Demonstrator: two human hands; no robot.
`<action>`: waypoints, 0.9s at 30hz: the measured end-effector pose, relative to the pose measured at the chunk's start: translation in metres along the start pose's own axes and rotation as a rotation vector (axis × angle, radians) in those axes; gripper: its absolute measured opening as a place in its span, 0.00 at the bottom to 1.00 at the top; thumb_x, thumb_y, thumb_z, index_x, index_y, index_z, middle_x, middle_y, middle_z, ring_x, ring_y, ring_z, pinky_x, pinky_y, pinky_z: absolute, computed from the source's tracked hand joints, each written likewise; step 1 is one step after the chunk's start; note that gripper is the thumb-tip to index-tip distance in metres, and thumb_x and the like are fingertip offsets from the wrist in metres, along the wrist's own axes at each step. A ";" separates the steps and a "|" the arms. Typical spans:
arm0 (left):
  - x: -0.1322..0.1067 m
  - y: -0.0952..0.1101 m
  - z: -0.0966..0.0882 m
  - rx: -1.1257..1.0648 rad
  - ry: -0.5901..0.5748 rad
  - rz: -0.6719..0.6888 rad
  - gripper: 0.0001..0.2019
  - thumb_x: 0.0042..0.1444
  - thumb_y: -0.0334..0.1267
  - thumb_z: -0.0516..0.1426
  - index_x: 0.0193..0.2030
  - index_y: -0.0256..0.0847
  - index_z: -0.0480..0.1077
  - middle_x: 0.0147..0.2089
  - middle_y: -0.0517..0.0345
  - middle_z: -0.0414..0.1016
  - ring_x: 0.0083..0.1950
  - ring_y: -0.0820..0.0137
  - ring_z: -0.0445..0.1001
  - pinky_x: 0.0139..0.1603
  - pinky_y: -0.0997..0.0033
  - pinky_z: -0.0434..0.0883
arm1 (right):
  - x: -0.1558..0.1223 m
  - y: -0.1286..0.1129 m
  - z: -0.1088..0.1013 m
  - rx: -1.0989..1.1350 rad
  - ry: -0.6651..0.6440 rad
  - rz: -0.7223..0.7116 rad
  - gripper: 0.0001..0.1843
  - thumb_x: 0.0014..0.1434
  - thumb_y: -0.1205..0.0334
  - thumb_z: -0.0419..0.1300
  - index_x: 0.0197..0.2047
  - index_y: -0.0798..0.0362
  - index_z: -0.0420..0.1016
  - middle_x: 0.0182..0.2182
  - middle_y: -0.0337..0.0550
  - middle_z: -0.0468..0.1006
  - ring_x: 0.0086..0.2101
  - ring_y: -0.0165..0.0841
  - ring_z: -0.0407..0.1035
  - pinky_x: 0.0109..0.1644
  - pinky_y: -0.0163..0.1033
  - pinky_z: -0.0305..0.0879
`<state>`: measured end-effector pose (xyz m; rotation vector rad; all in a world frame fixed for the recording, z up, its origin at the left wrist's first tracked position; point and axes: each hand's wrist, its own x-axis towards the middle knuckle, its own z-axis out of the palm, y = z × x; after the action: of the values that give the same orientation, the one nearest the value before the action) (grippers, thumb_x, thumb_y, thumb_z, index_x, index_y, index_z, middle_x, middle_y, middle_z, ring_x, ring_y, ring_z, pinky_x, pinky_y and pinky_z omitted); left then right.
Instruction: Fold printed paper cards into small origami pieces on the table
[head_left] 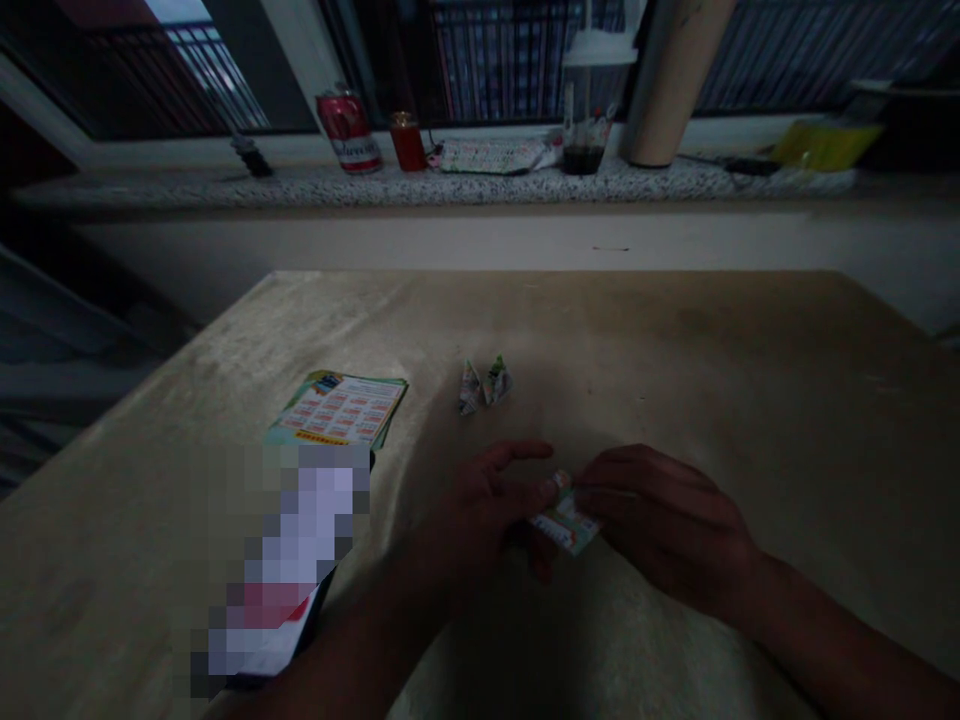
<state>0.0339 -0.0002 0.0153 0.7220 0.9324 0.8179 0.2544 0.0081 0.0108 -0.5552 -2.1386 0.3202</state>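
Note:
Between my two hands is a small folded piece of printed paper point(568, 527), light-coloured with green and blue print. My left hand point(499, 500) grips its left side, the thumb lying on top and the index finger stretched out above. On the right edge, the fingers of my right hand point(667, 525) are pressed together on the paper; their tips are partly hidden. Beyond my hands stand two small folded paper pieces point(469, 388), pointed at the top and side by side. A stack of printed leaflets point(341, 408) lies to the left.
A phone point(292, 570), its screen blurred out, lies left of my left forearm on the table point(675, 350). Along the windowsill point(277, 188) stand a red can point(349, 132), a red jar point(407, 142), a lidded cup point(589, 110) with dark liquid and a tall tan cylinder point(675, 85).

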 end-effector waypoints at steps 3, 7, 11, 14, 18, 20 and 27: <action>-0.002 0.003 0.001 0.190 0.067 0.095 0.23 0.62 0.56 0.58 0.52 0.39 0.73 0.18 0.65 0.70 0.18 0.73 0.67 0.19 0.76 0.66 | 0.002 -0.003 0.002 0.041 0.030 0.125 0.12 0.61 0.75 0.65 0.48 0.57 0.80 0.36 0.47 0.84 0.35 0.33 0.77 0.39 0.37 0.76; -0.006 0.006 0.000 0.464 0.124 0.349 0.21 0.61 0.56 0.59 0.45 0.38 0.78 0.25 0.60 0.73 0.27 0.73 0.70 0.29 0.74 0.68 | 0.006 -0.011 0.000 0.283 0.048 0.636 0.04 0.61 0.66 0.67 0.34 0.53 0.82 0.25 0.38 0.82 0.23 0.26 0.74 0.26 0.29 0.69; -0.007 0.005 0.003 0.574 0.102 0.399 0.11 0.55 0.43 0.66 0.42 0.40 0.80 0.36 0.56 0.79 0.37 0.68 0.75 0.38 0.71 0.71 | 0.006 -0.011 0.002 0.635 0.021 0.887 0.06 0.60 0.59 0.69 0.33 0.52 0.84 0.23 0.38 0.82 0.24 0.27 0.74 0.27 0.29 0.70; -0.008 0.005 0.005 0.622 0.128 0.403 0.08 0.58 0.41 0.63 0.34 0.40 0.80 0.30 0.59 0.77 0.32 0.71 0.73 0.34 0.73 0.68 | 0.005 -0.009 0.003 0.721 0.007 0.905 0.07 0.59 0.58 0.70 0.36 0.52 0.84 0.28 0.41 0.84 0.28 0.29 0.76 0.32 0.31 0.73; -0.010 0.006 0.005 0.628 0.074 0.311 0.10 0.57 0.41 0.63 0.29 0.38 0.79 0.24 0.61 0.73 0.26 0.74 0.67 0.27 0.76 0.61 | 0.006 -0.009 0.002 0.616 0.012 0.863 0.08 0.58 0.58 0.71 0.40 0.52 0.84 0.31 0.42 0.85 0.31 0.30 0.77 0.35 0.33 0.73; -0.010 0.005 0.005 0.626 0.008 0.267 0.10 0.57 0.40 0.63 0.29 0.37 0.79 0.23 0.61 0.73 0.26 0.75 0.67 0.26 0.77 0.60 | 0.006 -0.010 0.002 0.549 -0.043 0.844 0.08 0.60 0.57 0.69 0.35 0.53 0.85 0.28 0.42 0.84 0.27 0.30 0.75 0.31 0.32 0.71; -0.010 0.003 0.005 0.574 -0.056 0.263 0.08 0.60 0.38 0.62 0.37 0.38 0.82 0.29 0.57 0.80 0.30 0.73 0.75 0.31 0.77 0.70 | 0.001 -0.013 0.005 0.583 -0.072 0.845 0.12 0.62 0.55 0.67 0.32 0.54 0.87 0.24 0.43 0.82 0.24 0.30 0.74 0.26 0.32 0.69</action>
<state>0.0341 -0.0084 0.0237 1.3817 1.0451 0.7551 0.2457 -0.0030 0.0139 -1.0698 -1.6434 1.3828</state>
